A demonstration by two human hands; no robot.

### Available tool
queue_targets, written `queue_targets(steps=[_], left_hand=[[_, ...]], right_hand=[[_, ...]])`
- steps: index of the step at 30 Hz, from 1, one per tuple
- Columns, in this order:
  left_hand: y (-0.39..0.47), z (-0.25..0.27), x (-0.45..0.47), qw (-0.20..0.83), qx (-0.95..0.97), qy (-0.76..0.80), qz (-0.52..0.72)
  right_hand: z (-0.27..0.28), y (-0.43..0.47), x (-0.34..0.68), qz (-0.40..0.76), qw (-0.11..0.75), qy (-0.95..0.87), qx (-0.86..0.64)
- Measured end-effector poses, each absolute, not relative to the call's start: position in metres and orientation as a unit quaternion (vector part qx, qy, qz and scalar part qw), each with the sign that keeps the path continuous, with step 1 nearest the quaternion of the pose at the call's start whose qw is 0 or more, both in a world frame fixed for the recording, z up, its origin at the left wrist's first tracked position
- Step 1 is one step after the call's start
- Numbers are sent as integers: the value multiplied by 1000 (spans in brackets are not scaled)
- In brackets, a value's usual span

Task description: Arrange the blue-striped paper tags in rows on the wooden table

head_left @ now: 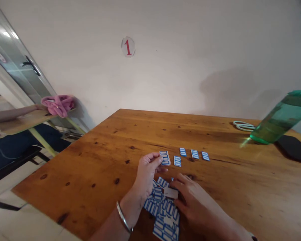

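My left hand [146, 172] is closed, its thumb and fingers pinching a small stack of blue-and-white label cards [165, 158] just above the table. My right hand [190, 197] rests over a loose pile of the same label cards [157, 194], thumb and fingers apart. A plain white slip [171, 192] lies on the pile beside its fingertips. Past my hands, several separate cards lie on the wood, among them one label card [177, 161] close to the held stack and another label card [205, 156] at the right end.
The wooden table [95, 157] meets a white wall. At the right stand a green bottle [278, 117], a coiled white cable [243, 126] and a dark phone-like slab [294, 147]. Off to the left, another person's arm [15, 113] reaches a pink cloth [58, 104] on a separate table.
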State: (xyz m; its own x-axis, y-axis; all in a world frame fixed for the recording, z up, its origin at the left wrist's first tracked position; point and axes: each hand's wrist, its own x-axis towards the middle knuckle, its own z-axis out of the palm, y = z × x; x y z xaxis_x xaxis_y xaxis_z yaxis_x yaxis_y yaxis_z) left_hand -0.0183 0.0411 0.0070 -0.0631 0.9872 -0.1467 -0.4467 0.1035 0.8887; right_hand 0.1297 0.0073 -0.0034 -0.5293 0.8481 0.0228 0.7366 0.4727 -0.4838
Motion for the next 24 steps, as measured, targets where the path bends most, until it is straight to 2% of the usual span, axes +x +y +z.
queue_targets(steps=[9,14,17,21,24], left_hand=[[42,7,-18,612,323,429,581],[42,6,-18,610,316,428,588],[42,6,-18,613,316,424,587],[42,5,-18,608,313,419,598],[43,5,-19,603,311,423,601]], right_hand=[[-12,3,121,67,40,-889,-450],[-19,4,118,39,43,-894,-445],[-19,9,120,108,115,-863,-480],[-18,19,125,351,276,-724,-526],[-16,25,127,458,332,-639,-521]])
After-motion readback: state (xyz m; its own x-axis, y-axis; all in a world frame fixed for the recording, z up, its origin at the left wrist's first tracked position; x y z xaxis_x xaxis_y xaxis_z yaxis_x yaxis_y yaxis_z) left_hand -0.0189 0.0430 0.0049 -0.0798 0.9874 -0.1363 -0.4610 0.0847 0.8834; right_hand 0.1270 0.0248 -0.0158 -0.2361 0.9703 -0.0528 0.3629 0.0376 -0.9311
